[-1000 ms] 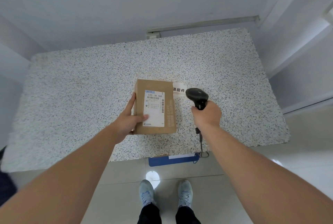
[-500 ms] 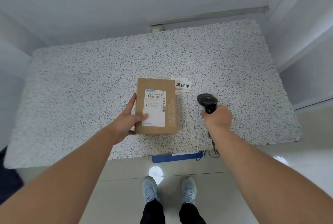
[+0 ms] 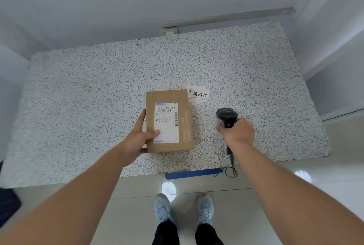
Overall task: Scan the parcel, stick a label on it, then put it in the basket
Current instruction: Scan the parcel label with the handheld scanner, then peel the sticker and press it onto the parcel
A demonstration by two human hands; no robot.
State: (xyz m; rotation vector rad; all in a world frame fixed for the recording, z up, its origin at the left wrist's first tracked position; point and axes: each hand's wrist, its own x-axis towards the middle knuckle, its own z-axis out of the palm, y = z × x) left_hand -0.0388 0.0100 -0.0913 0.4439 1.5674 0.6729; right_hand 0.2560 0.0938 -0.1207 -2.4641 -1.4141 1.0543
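Mid-frame, the left hand (image 3: 137, 138) grips the parcel (image 3: 169, 121) by its left edge; the right hand (image 3: 237, 132) clasps the scanner (image 3: 227, 116) beside it. Bare table (image 3: 88, 97) stretches toward the upper frame.

White shipping label (image 3: 166, 122) on top of the brown cardboard parcel (image 3: 169, 121): large number "530- D5 065" near its upper edge; barcodes below it and along its right side; smaller print too fine to read. Pale lettering printed lengthwise on the cardboard, right of the label; first line looks like "IMAGE CARE", rest unclear. Small stack of white paper stickers (image 3: 199, 94) on the speckled counter (image 3: 78, 97), just beyond the parcel: "退回件" in black.
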